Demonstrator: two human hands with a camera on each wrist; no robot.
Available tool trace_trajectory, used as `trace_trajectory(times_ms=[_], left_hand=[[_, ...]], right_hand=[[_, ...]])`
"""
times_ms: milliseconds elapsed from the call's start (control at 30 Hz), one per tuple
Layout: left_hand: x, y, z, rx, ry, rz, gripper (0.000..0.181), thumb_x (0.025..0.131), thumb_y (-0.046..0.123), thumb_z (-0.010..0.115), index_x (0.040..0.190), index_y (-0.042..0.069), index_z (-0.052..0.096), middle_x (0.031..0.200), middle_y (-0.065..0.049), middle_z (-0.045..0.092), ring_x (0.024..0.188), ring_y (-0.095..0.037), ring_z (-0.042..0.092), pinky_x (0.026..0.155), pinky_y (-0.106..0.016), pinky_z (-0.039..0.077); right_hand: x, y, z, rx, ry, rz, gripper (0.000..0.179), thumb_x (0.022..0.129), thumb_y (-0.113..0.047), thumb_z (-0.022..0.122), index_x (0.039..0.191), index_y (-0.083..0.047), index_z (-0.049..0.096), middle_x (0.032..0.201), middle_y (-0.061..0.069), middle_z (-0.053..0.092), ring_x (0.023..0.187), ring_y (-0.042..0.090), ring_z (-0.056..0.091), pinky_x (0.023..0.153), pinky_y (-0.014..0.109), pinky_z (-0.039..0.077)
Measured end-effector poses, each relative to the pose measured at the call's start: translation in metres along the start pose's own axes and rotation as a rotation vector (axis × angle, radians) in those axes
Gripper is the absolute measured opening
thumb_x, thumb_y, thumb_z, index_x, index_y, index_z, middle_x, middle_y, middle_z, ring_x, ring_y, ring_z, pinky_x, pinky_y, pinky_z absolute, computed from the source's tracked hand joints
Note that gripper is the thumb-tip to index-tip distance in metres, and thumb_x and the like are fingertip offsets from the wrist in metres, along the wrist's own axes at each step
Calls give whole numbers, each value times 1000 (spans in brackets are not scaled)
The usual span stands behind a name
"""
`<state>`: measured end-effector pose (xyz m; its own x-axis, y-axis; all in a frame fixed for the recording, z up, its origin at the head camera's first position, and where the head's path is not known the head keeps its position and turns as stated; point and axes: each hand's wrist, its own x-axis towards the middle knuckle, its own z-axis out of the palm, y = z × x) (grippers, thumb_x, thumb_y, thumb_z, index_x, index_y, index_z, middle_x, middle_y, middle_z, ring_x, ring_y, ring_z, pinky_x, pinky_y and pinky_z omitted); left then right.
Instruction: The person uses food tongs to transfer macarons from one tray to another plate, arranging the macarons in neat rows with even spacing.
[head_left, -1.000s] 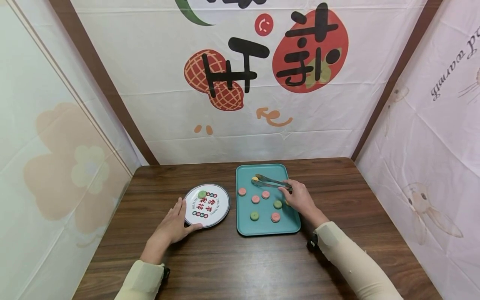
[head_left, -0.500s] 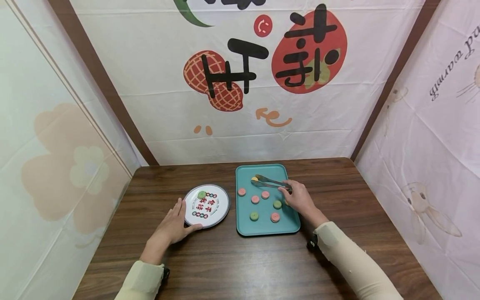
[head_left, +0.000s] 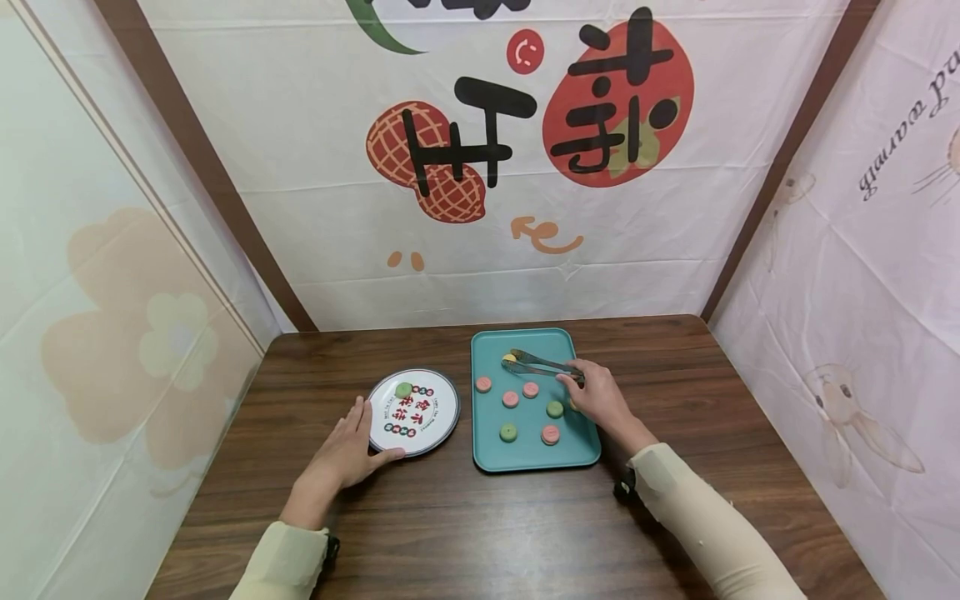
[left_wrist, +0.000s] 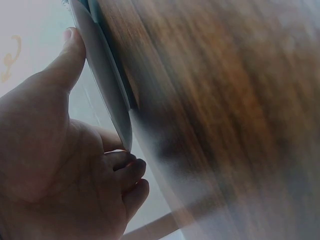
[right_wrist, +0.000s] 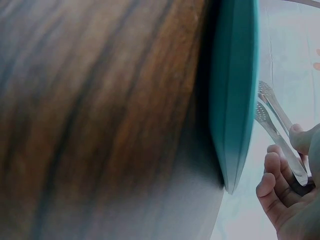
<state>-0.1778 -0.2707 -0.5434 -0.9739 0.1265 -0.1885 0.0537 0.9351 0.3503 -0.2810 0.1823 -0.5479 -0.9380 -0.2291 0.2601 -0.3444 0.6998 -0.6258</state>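
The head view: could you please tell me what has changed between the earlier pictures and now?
Nothing on the brown wooden table has visibly moved or been taken or released. The right hand still holds the silver metal tongs at the small round yellow macaron; the left hand stays at the edge of the round white plate.

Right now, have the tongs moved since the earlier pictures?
No: in the head view, the tongs show no visible shift against the teal tray.

Table (head_left: 442, 550): dark wood grain, sheen near. Far wall (head_left: 637, 258): white cloth, peanut print (head_left: 431, 133), brown side strips (head_left: 206, 162). Left wall (head_left: 82, 517): pale flower (head_left: 127, 333). Right wall (head_left: 862, 292): rabbit print (head_left: 855, 417).
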Motion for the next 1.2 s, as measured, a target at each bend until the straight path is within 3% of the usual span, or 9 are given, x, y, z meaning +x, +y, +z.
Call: trace_trajectory(times_ms=[500, 1200], left_hand=[[0, 0, 2, -8, -6, -3, 126, 95, 73, 66, 166, -14, 9, 174, -37, 5, 160, -53, 15, 131, -63, 18], [1, 0, 3, -5, -9, -12, 124, 96, 71, 67, 165, -15, 9, 173, -37, 5, 159, -55, 15, 131, -64, 18]], right_hand=[[0, 1, 1, -10, 2, -3, 44, 105, -26, 73, 135, 6, 69, 121, 24, 73, 98, 33, 74, 80, 52, 64], [4, 1, 4, 7, -21, -28, 41, 107, -28, 70, 135, 3, 71, 109, 17, 75, 77, 16, 67, 65, 38, 59]])
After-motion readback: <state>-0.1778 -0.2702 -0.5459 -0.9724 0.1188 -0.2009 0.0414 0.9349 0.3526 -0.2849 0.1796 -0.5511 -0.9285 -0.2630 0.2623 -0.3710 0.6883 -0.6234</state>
